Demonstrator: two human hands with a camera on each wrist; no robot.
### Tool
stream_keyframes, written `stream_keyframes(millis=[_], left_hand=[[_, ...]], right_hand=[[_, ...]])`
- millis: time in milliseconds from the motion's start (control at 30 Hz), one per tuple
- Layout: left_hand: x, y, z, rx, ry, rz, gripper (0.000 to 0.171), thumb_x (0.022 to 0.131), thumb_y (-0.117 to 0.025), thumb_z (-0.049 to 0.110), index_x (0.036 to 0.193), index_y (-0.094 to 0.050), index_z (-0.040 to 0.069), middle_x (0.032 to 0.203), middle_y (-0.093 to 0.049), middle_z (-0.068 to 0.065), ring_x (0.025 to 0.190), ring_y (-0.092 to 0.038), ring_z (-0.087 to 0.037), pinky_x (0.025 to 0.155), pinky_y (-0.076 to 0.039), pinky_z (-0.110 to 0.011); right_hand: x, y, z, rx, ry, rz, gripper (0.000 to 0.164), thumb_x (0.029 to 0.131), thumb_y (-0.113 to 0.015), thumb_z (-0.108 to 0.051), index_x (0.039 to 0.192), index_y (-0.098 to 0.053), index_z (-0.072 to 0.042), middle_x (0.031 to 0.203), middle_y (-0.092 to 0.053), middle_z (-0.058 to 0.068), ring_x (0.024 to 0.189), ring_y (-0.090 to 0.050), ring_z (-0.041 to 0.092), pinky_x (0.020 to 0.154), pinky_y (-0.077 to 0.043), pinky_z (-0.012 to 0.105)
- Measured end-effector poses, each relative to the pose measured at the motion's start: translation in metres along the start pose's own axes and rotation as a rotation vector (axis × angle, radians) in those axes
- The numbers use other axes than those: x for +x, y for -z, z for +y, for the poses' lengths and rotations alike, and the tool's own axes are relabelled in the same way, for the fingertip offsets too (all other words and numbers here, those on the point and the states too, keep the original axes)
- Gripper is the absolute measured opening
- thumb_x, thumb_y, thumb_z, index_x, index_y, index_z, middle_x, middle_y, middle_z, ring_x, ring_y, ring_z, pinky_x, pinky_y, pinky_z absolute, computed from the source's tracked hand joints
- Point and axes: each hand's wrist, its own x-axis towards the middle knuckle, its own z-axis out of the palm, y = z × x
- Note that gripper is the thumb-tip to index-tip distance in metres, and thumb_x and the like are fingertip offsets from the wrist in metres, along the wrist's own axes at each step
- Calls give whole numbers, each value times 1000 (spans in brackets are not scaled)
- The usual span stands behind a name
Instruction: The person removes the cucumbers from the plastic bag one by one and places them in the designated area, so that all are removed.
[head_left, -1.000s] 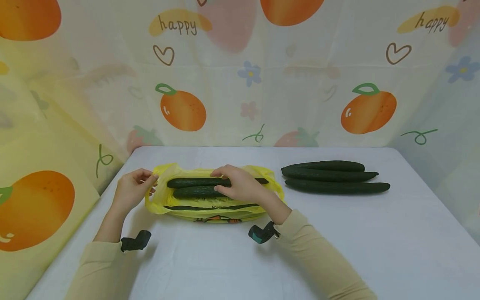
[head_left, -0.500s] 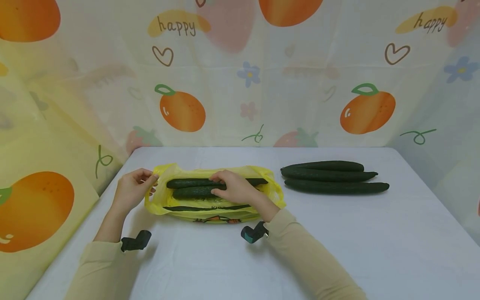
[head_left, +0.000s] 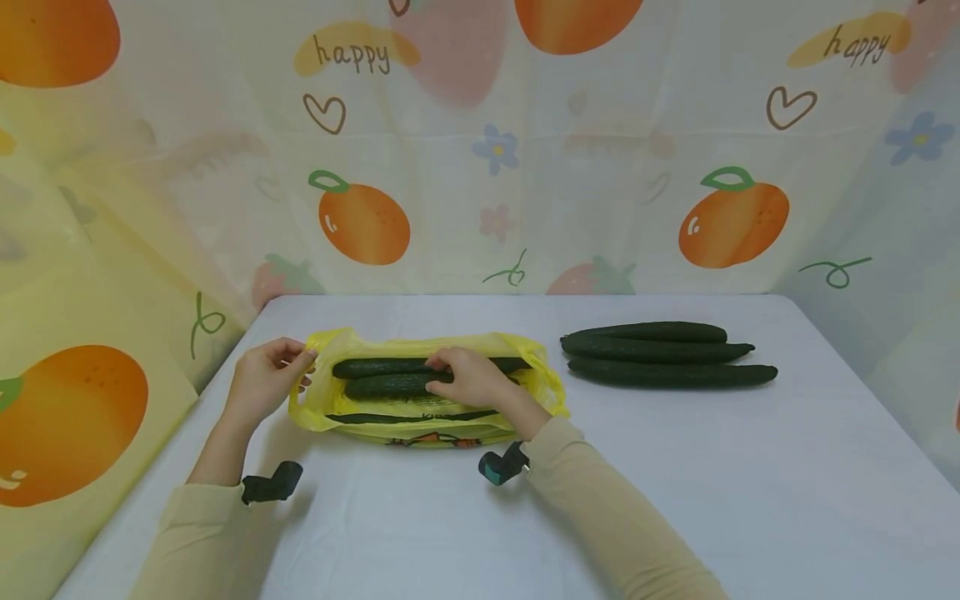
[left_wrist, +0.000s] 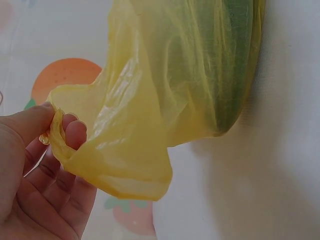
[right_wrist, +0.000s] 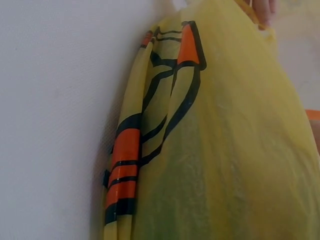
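In the head view, an opened yellow plastic bag (head_left: 450, 433) lies on its side on the table. Two dark green cucumbers show in its mouth, a rear cucumber (head_left: 375, 367) and a front cucumber (head_left: 390, 386). My left hand (head_left: 262, 379) pinches a bag handle at the left end; the left wrist view shows thumb and fingers on the twisted yellow handle (left_wrist: 61, 142). Reaching into the bag, my right hand (head_left: 476, 382) has curled fingers and thumb on the cucumbers near their middle. The fingertips' contact is partly hidden. Only the bag's printed side (right_wrist: 165, 125) fills the right wrist view.
Three more cucumbers (head_left: 671, 373) lie side by side on the white table (head_left: 675, 467), to the right of the bag. A patterned cloth (head_left: 517, 192) hangs behind the table and along its sides. A dark green strip (head_left: 405, 418) shows at the bag's near rim.
My right hand has slid a little left along the cucumbers, and its fingers have curled more. The left hand still pinches the handle, and the cucumbers have hardly moved.
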Motion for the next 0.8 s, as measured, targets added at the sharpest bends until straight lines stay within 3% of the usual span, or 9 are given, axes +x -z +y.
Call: stream_keyframes(millis=[433,800], left_hand=[[-1,-1,0,8,-3,4,28,89,-61,30,91,-62,2,79,-67,-14,55,-62,-6,48,-51,-23],[-1,0,0,17,-7,0,28,89,-60,29,92,-62,1,79,-67,-13,56,-63,-6,50,-51,-22]], right_hand=[[0,-8,-1,-202,4,5,37,89,-60,-33,121,-61,-13,115,-61,4,93,-60,18,77,-50,29],[-1,-11,-3,-212,-31,-84,40,89,-60,-33,125,-53,-17,123,-58,-1,108,-57,15,88,-48,29]])
